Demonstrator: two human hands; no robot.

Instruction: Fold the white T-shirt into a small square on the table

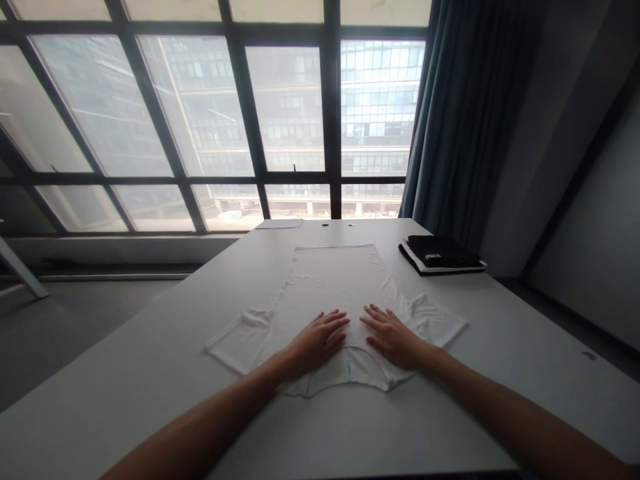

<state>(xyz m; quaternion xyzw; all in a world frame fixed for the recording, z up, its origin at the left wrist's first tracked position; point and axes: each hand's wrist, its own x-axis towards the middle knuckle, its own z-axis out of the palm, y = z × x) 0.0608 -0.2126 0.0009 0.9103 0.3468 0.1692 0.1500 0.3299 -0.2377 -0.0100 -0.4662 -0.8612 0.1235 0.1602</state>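
A white T-shirt (335,280) lies spread out on the white table, its neckline toward me and its hem toward the window. Its short sleeves stick out to both sides, with some creases near the armholes. My left hand (320,340) rests flat on the shirt, left of the collar, fingers stretched out. On the other side of the collar, my right hand (393,337) also lies flat on the cloth with its fingers apart. Neither hand grips the fabric. A small bluish label shows inside the neck opening.
A stack of folded black and white clothes (443,255) sits at the table's right edge. Flat white sheets (280,224) lie at the far left corner of the table (170,373). Behind stand large windows and a dark blue curtain (450,133).
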